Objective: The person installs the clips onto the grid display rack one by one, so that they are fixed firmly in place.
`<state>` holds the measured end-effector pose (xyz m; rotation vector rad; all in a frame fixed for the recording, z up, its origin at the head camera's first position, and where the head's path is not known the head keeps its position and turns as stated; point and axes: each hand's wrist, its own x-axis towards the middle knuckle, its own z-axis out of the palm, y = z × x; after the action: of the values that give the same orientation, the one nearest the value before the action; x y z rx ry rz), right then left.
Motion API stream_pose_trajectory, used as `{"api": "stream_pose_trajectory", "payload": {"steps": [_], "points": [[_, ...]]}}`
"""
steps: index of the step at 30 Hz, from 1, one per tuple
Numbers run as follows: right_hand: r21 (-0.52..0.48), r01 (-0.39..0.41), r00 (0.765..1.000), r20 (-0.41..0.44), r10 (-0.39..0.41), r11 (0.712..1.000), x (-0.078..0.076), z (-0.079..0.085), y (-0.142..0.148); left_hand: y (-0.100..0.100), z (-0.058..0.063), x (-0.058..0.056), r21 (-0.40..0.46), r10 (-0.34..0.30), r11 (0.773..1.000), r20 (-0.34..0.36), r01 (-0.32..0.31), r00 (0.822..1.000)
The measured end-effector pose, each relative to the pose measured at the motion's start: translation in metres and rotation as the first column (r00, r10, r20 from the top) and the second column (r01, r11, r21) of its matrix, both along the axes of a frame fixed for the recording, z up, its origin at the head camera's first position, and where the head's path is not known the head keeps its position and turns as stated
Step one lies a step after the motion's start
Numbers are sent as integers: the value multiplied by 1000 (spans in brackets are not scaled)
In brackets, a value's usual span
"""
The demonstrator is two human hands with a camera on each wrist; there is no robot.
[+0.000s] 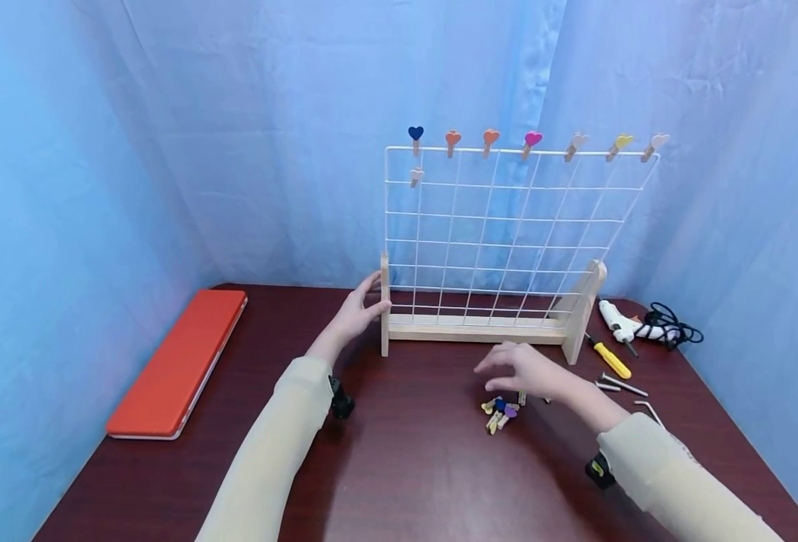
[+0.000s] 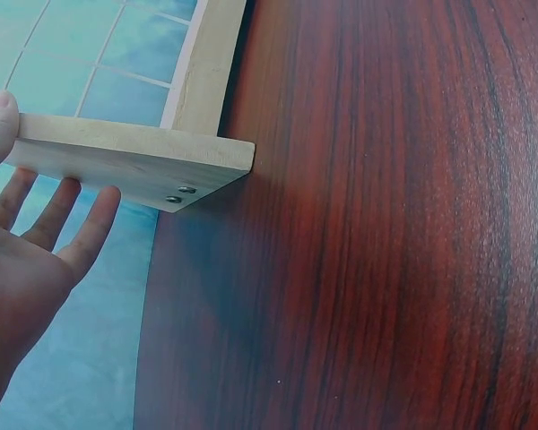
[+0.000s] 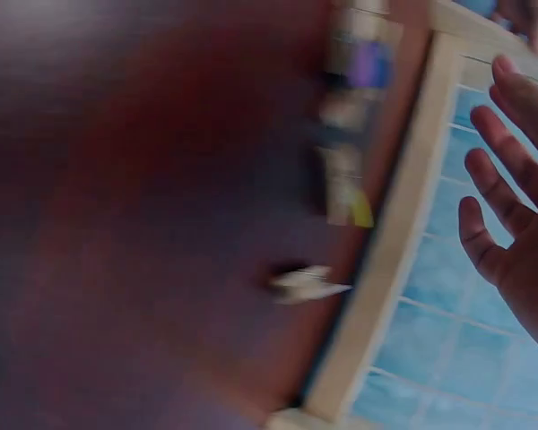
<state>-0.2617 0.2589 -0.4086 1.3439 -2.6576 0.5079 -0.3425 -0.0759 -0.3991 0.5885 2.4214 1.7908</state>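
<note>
A white wire grid [image 1: 504, 232] stands upright in a wooden stand. Heart-topped mini clothespins are clipped along its top wire, and a pale one [image 1: 416, 177] sits a row lower. My left hand [image 1: 354, 312] touches the stand's left side board [image 2: 134, 148], thumb at its front edge and fingers extended along the outer face. Above a small pile of loose heart clothespins [image 1: 499, 414], my right hand [image 1: 524, 369] hovers with fingers loosely bent, nothing visible in them. The right wrist view is blurred; there the right hand [image 3: 520, 197] has its fingers spread apart.
A red flat case [image 1: 182, 361] lies at the left of the dark wooden table. On the right are a white glue gun [image 1: 619, 322] with a black cord, a yellow-handled screwdriver [image 1: 612, 360], bolts [image 1: 624, 385] and a hex key [image 1: 650, 410]. Pale blue curtains surround the table.
</note>
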Motion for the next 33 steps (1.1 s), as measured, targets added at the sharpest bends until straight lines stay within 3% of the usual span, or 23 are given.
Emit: {"api": "stream_pose_trajectory", "payload": {"steps": [4,8,16,19,22,26,33], "points": [[31,-39,995,88,36,999,7,-19,2,1,11,11,4,-9,1000,10,9,1000],[38,-52,989,139,46,998,8,-26,0,1,13,11,6,-6,1000,1,6,1000],[48,-36,983,182,26,998,8,-30,-3,1,-8,-8,-12,15,1000,-9,-16,1000],[33,-26,983,184,20,999,8,-30,-3,2,-12,-9,-35,29,999,-18,-29,999],[0,-27,985,171,27,1000,6,-27,-3,2,-10,-7,-32,25,999,-7,-26,1000],[-39,-13,986,165,19,999,4,-17,-4,2,2,3,-24,12,1000,6,-12,1000],[-93,37,996,90,-29,995,4,16,-7,1,12,12,-6,-6,1000,3,6,1000]]}}
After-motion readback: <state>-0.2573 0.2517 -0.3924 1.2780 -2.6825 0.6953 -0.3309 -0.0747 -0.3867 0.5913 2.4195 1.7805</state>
